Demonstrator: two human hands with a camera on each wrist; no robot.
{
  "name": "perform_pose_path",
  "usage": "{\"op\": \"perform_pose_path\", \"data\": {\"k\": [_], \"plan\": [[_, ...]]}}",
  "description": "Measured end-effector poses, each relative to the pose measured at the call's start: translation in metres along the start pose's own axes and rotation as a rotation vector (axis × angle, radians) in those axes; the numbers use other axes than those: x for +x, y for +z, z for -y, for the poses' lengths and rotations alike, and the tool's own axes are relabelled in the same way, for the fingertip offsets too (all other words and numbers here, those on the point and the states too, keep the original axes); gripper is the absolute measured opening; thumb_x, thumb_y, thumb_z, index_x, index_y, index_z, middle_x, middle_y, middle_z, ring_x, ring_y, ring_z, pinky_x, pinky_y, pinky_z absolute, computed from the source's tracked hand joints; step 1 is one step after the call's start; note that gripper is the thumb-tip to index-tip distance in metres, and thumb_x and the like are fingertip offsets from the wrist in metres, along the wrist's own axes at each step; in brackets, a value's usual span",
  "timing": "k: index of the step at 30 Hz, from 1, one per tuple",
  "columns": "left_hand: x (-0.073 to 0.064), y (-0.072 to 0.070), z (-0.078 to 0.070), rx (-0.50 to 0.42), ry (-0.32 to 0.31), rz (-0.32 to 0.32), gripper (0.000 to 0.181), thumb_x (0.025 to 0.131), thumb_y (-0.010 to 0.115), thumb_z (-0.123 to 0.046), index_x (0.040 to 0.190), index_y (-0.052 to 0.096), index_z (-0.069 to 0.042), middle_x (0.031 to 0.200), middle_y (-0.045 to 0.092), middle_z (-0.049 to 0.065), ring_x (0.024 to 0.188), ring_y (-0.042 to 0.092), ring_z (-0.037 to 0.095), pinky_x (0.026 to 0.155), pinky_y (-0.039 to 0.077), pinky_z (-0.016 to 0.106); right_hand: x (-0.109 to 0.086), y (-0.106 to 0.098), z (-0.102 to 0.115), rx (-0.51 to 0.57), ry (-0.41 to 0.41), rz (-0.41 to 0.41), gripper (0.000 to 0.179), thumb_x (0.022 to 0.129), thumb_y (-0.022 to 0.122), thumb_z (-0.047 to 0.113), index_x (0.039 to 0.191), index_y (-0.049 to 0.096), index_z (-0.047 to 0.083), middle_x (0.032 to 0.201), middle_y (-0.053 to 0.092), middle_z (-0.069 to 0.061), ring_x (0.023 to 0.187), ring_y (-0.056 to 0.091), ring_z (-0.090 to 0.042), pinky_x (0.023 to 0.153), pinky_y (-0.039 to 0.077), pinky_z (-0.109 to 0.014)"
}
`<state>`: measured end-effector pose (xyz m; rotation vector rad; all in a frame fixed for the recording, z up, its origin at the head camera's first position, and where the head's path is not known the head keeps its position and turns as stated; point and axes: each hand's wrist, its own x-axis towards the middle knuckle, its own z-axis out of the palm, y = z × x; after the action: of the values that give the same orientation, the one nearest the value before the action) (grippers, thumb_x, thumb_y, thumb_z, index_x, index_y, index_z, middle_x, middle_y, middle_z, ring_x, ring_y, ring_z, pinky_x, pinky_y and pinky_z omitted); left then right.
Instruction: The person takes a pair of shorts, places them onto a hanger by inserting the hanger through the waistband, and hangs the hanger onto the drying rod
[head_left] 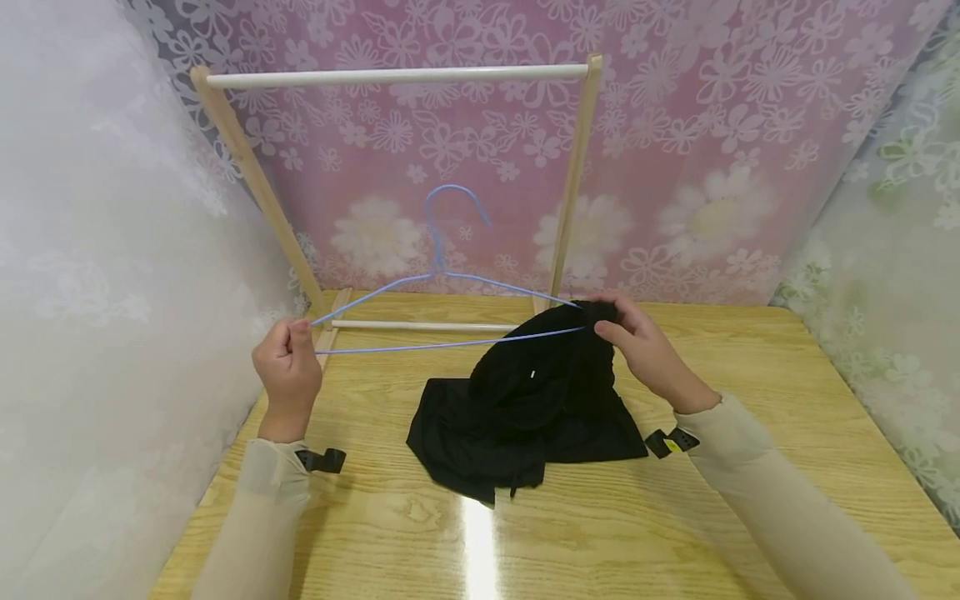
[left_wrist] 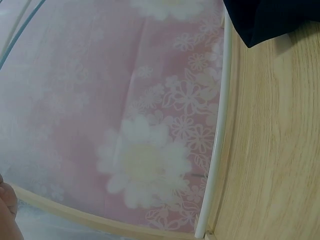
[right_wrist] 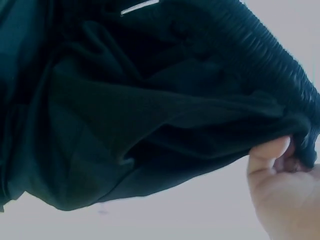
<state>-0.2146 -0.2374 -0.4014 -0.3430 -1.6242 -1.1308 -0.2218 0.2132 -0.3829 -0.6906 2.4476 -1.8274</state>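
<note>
My left hand grips the left corner of a light-blue wire hanger, its hook pointing up. Black shorts with a gathered elastic waistband hang over the hanger's right end, which is hidden inside them. At that waistband my right hand pinches the cloth, thumb on the near side. The shorts' lower part lies on the table. In the left wrist view only a bit of the left hand shows at the edge.
Behind the hanger stands a wooden rack with a white top rail and a low white bar. The wood-grain table runs beneath everything. Flowered cloth covers the back, with pale walls on both sides.
</note>
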Motion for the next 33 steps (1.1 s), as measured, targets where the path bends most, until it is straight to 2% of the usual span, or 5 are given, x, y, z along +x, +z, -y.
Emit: {"op": "perform_pose_path", "data": {"k": [5,8,12,17,33], "plan": [[0.000,-0.001,0.006,-0.009,-0.014,-0.016,0.075,0.104,0.056,-0.054,0.060,0.028,0.001,0.053,0.021,0.005,0.056,0.017,-0.009,0.050,0.011,0.022,-0.001,-0.001,-0.002,-0.094,-0.103,-0.034,0.024,0.109,0.051,0.010,0.129,0.057,-0.002,0.096,0.060,-0.002,0.077,0.061,-0.017,0.072,0.053,-0.025],[0.000,0.000,0.008,-0.020,-0.013,-0.005,0.076,0.103,0.055,-0.056,0.060,0.028,0.001,0.053,0.020,0.005,0.055,0.016,-0.008,0.049,0.011,0.022,0.000,0.000,-0.003,-0.234,-0.155,-0.097,0.013,0.105,0.060,0.007,0.115,0.067,0.003,0.095,0.058,-0.004,0.082,0.056,-0.016,0.076,0.048,-0.027],[-0.002,0.000,0.015,-0.027,0.000,0.022,0.076,0.102,0.054,-0.058,0.060,0.031,0.001,0.050,0.022,0.006,0.053,0.017,-0.008,0.048,0.012,0.021,0.002,0.000,-0.004,-0.352,-0.248,-0.157,0.010,0.098,0.069,0.001,0.107,0.073,0.004,0.118,0.057,-0.006,0.110,0.050,-0.012,0.091,0.038,-0.027],[-0.006,0.000,0.028,-0.013,0.002,0.047,0.074,0.099,0.053,-0.062,0.060,0.035,-0.002,0.052,0.024,0.001,0.051,0.018,-0.003,0.048,0.013,0.021,0.005,0.000,-0.004,-0.382,-0.312,-0.142,0.013,0.094,0.073,-0.001,0.105,0.074,0.006,0.125,0.059,-0.008,0.123,0.051,-0.021,0.100,0.037,-0.025],[-0.017,0.018,0.020,-0.086,0.035,0.139,0.067,0.103,0.055,-0.055,0.060,0.037,-0.006,0.051,0.025,-0.002,0.047,0.018,0.002,0.044,0.016,0.020,0.009,0.007,-0.001,-0.419,-0.316,-0.140,0.012,0.095,0.073,0.001,0.105,0.076,0.008,0.115,0.065,-0.004,0.112,0.057,-0.017,0.098,0.043,-0.024]]}}
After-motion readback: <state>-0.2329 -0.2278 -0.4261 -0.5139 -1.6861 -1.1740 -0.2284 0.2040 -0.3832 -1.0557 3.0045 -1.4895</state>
